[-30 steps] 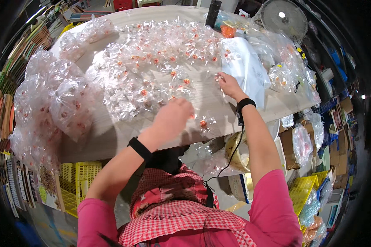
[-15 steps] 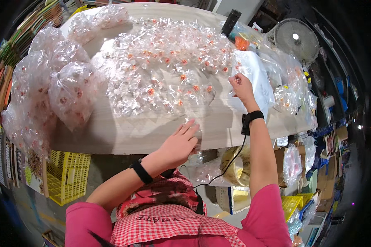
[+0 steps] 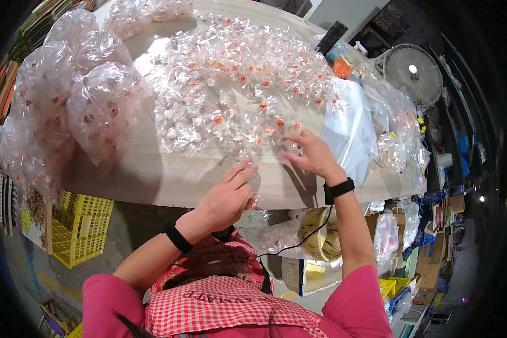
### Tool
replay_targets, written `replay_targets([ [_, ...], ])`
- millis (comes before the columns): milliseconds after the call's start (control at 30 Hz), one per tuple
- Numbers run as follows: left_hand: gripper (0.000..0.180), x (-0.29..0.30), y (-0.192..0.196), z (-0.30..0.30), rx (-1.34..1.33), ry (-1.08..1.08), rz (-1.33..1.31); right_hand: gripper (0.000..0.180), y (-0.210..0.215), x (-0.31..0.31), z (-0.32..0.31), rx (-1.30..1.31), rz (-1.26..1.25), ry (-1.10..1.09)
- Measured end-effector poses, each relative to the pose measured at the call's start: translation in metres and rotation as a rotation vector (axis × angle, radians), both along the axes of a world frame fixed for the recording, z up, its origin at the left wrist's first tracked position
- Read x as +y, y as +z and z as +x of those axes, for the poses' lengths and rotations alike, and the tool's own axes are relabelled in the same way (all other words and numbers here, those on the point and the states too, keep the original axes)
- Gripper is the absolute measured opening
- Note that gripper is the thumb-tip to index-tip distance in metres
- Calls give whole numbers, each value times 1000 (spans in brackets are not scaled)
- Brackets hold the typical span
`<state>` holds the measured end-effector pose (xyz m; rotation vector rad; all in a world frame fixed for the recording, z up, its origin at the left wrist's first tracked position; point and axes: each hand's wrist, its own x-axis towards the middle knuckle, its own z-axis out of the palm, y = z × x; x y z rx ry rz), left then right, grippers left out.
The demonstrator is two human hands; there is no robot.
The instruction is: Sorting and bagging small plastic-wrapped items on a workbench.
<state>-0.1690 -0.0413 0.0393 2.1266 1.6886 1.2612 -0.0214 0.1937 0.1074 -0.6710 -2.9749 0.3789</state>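
Small clear plastic packets [image 3: 231,67], many with an orange flower-like piece inside, lie in a broad heap on the pale table [image 3: 197,183]. Close to the table's near edge is my left hand [image 3: 228,194], its fingers stretched forward. A clear packet with an orange bit [image 3: 254,201] sticks out beside its palm and seems held there; the grip itself is partly hidden. My right hand [image 3: 315,156] hovers at the near right side of the heap, thumb and fingers apart beside a few loose packets, its fingertips slightly blurred.
Big clear bags filled with packets [image 3: 104,107] crowd the left side. Flat whitish plastic bags [image 3: 349,127] lie on the right, near a black cylinder [image 3: 331,37] and a fan [image 3: 413,76]. A yellow crate [image 3: 81,228] stands below the table's left end.
My right hand has come left and nearer, from the whitish bags to the heap's near edge, and its fingers have spread. My left hand has shifted slightly left, the clear packet moving with it.
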Motion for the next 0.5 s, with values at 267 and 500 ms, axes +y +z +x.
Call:
replay_targets([
  [267,13,5,-8,-3,63,20,22,17,1,-26,24,-26,-39,8],
  [500,11,-1,-1,-3,9,68,41,28,19,-21,13,103,-786,-160],
])
